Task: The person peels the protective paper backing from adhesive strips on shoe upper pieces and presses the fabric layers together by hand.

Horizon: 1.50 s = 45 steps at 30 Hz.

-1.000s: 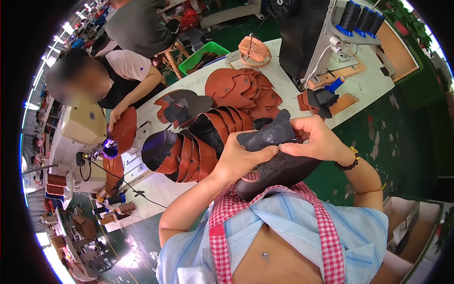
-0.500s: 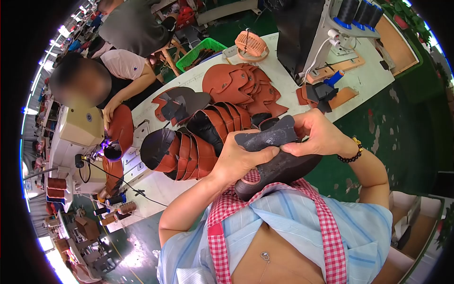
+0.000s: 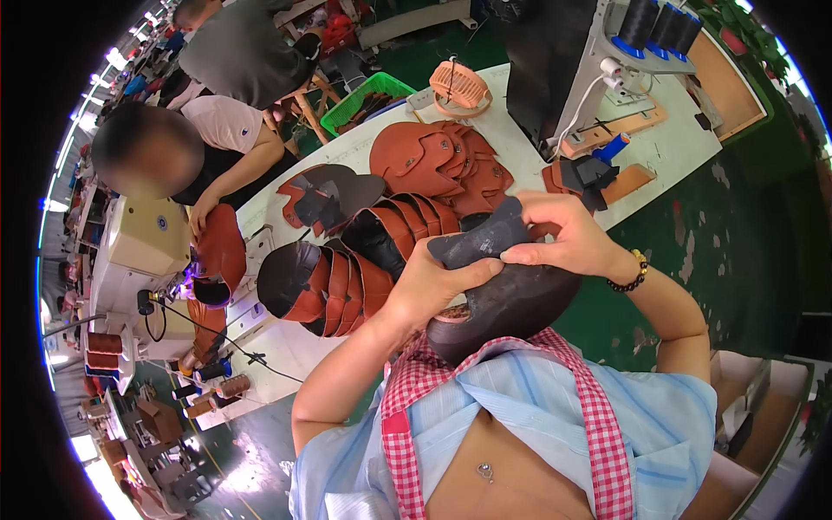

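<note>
A dark leather piece [image 3: 511,303], curved like a shoe upper, lies in both hands close to my chest, with a grey flap [image 3: 482,240] folded up at its far side. My left hand [image 3: 433,286] grips the flap's left end, thumb across its lower edge. Thumb and bent fingers of my right hand [image 3: 559,234] pinch the flap's right end. Past my left hand, nested rows of brown and black shoe uppers [image 3: 334,282] rest on the white table [image 3: 347,152].
A co-worker [image 3: 230,139] holds a brown piece at a sewing machine [image 3: 147,234] on the left. Brown cut pieces [image 3: 425,160], a small fan [image 3: 459,85] and a green basket [image 3: 368,100] lie ahead. Another machine with thread spools [image 3: 637,26] stands at the right.
My right hand has shifted slightly left and up along the flap, its fingers spread more. The dark piece has turned a little, showing more of its broad side.
</note>
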Each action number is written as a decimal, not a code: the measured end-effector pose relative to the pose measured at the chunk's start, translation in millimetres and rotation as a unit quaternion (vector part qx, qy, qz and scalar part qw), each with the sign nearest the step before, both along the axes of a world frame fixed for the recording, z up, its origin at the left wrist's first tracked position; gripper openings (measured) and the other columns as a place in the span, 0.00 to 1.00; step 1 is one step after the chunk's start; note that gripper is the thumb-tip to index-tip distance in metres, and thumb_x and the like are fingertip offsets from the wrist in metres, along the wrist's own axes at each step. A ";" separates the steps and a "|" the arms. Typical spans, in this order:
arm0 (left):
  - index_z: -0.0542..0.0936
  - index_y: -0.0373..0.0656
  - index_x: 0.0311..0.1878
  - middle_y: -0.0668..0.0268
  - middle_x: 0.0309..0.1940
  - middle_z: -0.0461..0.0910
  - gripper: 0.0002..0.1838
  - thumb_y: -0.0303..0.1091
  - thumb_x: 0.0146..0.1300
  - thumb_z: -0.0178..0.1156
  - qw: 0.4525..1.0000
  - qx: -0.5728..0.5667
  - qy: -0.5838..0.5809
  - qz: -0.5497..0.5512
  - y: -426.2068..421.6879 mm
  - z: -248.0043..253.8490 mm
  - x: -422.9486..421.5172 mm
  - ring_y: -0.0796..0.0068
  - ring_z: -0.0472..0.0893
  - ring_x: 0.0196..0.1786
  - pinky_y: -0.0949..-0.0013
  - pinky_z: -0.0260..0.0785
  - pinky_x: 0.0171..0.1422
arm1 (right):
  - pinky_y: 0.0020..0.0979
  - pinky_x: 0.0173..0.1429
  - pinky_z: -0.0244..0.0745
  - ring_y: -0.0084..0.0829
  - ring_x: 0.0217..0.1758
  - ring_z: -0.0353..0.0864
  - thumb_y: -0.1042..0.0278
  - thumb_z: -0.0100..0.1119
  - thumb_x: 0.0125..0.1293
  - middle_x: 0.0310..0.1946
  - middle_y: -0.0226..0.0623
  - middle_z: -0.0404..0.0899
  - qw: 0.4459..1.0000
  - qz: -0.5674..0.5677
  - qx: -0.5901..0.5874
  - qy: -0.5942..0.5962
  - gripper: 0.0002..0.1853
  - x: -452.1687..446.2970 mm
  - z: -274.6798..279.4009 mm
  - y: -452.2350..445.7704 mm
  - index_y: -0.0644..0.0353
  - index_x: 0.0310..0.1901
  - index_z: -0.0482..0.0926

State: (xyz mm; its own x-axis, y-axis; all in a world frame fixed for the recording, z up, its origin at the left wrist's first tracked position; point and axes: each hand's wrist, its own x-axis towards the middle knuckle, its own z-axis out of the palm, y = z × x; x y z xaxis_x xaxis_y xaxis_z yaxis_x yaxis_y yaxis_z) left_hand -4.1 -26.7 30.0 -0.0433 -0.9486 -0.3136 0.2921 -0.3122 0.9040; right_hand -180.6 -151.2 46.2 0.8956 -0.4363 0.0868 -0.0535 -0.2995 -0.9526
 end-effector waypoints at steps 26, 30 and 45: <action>0.81 0.33 0.39 0.76 0.24 0.76 0.08 0.29 0.63 0.60 0.991 -0.037 -0.106 -0.065 -8.5 -19.4 28.7 0.92 0.70 0.28 0.83 0.60 0.29 | 0.21 0.30 0.63 0.14 0.26 0.67 0.69 0.63 0.59 0.21 0.27 0.75 0.970 0.093 0.158 0.157 0.08 24.2 -4.2 -21.0 0.67 0.32 0.81; 0.81 0.31 0.39 0.73 0.25 0.79 0.09 0.29 0.62 0.61 0.973 -0.086 -0.209 -0.046 -17.9 -27.6 28.4 0.92 0.72 0.27 0.83 0.63 0.29 | 0.21 0.33 0.67 0.14 0.28 0.70 0.67 0.65 0.59 0.23 0.29 0.78 0.975 0.103 0.049 0.190 0.10 36.7 -3.9 -31.7 0.67 0.32 0.81; 0.81 0.34 0.36 0.74 0.22 0.76 0.10 0.33 0.65 0.58 0.975 -0.037 -0.214 -0.043 -31.3 -22.1 37.9 0.91 0.70 0.26 0.81 0.63 0.29 | 0.25 0.34 0.67 0.17 0.29 0.72 0.63 0.67 0.57 0.23 0.31 0.77 0.977 0.144 0.042 0.149 0.14 45.5 -27.2 -55.8 0.68 0.34 0.79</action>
State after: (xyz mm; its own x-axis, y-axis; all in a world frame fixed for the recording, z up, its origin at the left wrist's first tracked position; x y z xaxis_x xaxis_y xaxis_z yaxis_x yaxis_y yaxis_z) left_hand 33.7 -58.0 7.9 -0.0028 -0.9680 -0.2508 -0.1418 -0.2479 0.9584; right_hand -135.1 -207.1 19.0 0.9626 -0.1566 -0.2212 -0.2566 -0.2643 -0.9297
